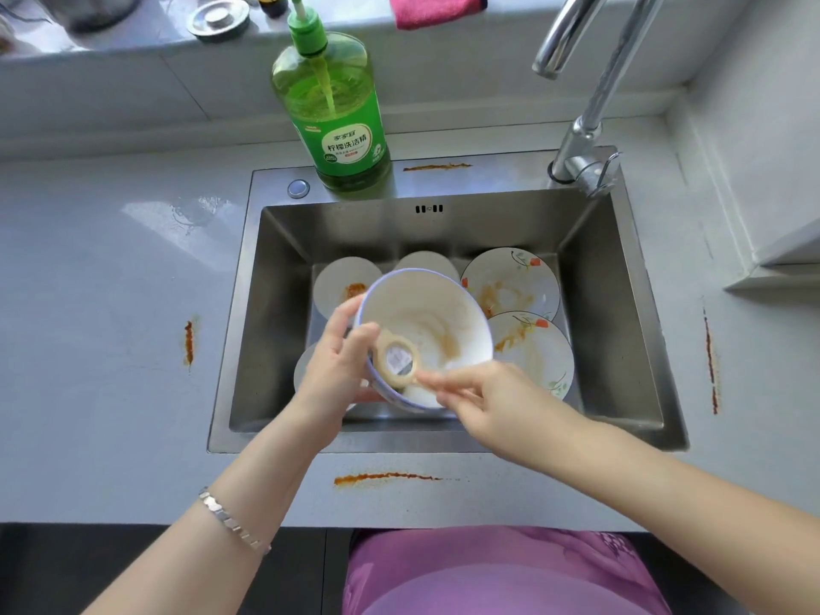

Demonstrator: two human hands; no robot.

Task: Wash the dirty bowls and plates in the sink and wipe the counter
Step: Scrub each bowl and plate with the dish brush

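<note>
Two-handed: grips smooth round bowl (437,321) with left hand (337,361), pinches beige ring (397,359) with right hand (488,401), above stained plates (510,286) in steel sink (612,348).

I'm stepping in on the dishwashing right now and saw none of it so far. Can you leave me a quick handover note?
Left hand grips the stained white bowl, tilted above the sink. Right hand pinches a beige ring-shaped item at the bowl's rim; I cannot tell what it is.
In the sink: two flowered plates and smaller dishes, sauce-smeared.
Dish soap bottle stands on the sink's back edge; pink cloth lies on the sill. No water shows at the tap.
Done: nothing looks washed.
Left: all the dishes, then the orange streaks on the counter.
</note>
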